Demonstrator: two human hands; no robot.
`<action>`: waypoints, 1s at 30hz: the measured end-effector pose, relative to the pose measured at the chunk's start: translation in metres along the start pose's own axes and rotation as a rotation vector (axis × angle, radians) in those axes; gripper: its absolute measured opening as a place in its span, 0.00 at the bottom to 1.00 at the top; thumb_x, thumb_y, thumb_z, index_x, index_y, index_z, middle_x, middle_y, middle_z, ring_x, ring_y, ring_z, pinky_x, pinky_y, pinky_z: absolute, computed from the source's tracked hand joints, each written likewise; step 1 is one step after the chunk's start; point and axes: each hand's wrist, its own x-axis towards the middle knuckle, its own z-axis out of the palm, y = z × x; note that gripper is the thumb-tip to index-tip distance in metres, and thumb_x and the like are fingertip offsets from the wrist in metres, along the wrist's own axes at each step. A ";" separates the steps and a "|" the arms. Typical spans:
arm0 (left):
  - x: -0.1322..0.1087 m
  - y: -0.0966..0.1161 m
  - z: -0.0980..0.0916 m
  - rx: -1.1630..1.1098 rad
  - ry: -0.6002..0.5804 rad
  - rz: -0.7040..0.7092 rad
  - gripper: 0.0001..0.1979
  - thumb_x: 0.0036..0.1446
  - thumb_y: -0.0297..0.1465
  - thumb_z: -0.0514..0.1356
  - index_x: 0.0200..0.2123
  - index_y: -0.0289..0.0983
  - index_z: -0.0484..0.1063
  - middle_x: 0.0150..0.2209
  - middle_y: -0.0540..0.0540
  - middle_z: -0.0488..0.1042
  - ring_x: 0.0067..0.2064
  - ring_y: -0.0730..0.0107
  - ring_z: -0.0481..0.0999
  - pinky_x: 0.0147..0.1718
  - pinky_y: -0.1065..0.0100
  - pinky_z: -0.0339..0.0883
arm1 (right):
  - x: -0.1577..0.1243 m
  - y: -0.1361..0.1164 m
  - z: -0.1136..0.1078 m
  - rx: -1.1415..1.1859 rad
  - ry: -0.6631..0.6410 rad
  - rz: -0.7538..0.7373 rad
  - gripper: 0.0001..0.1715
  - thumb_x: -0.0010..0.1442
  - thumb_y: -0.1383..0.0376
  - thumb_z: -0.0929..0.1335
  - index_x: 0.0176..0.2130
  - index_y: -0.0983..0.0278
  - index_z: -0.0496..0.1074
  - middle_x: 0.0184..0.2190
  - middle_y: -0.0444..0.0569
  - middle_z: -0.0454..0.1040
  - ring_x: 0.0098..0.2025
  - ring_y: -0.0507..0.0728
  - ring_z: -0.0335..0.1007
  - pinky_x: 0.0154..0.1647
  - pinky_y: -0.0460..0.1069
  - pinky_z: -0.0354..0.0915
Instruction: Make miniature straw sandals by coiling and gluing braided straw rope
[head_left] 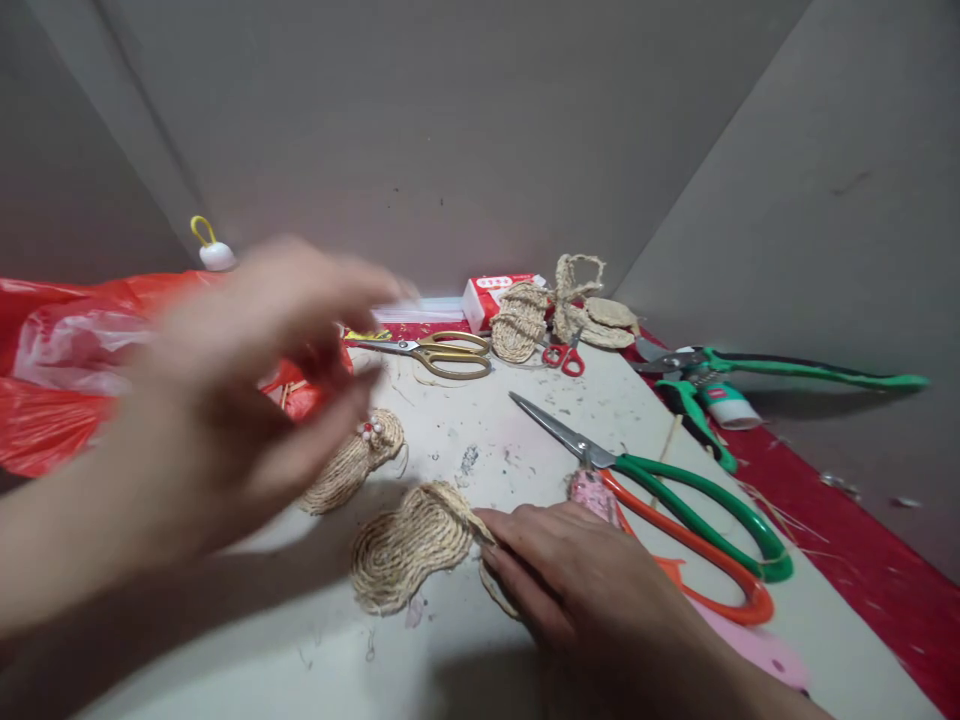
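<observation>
A woven straw sole (409,548) lies flat on the table at the lower middle, with a loose braided end at its right. My right hand (574,570) rests beside it, fingers pressed together on that braid. Raised over the table at the left, my left hand (262,390) is blurred by motion; its fingers and thumb are apart with nothing between them. Partly behind the left hand is a second woven piece (352,465) with red and white beads on top.
Large shears (675,490) with green and orange handles lie right of my right hand. Further back are gold scissors (454,355), small red scissors (564,358), straw pieces (519,322) and green pruners (810,370). A red plastic bag (37,425) sits left.
</observation>
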 end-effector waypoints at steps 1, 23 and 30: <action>-0.003 0.003 0.013 -0.084 -0.145 0.031 0.17 0.54 0.27 0.59 0.48 0.42 0.72 0.44 0.51 0.75 0.39 0.70 0.76 0.39 0.67 0.72 | 0.000 0.000 0.000 0.010 0.001 -0.001 0.12 0.65 0.68 0.60 0.37 0.59 0.71 0.26 0.42 0.74 0.28 0.55 0.70 0.32 0.50 0.56; -0.020 -0.014 0.090 -0.702 -0.873 -0.428 0.08 0.51 0.25 0.57 0.31 0.33 0.76 0.21 0.54 0.65 0.22 0.80 0.58 0.19 0.77 0.49 | -0.039 0.025 -0.052 -0.054 0.235 0.233 0.15 0.64 0.58 0.61 0.42 0.58 0.74 0.39 0.51 0.80 0.37 0.61 0.78 0.35 0.52 0.73; -0.027 -0.017 0.095 -0.819 -0.847 -0.535 0.08 0.52 0.30 0.58 0.30 0.33 0.76 0.21 0.54 0.62 0.22 0.79 0.56 0.19 0.77 0.49 | -0.045 0.063 -0.039 -0.471 0.086 0.375 0.19 0.60 0.61 0.60 0.47 0.65 0.69 0.43 0.61 0.76 0.42 0.69 0.74 0.37 0.60 0.71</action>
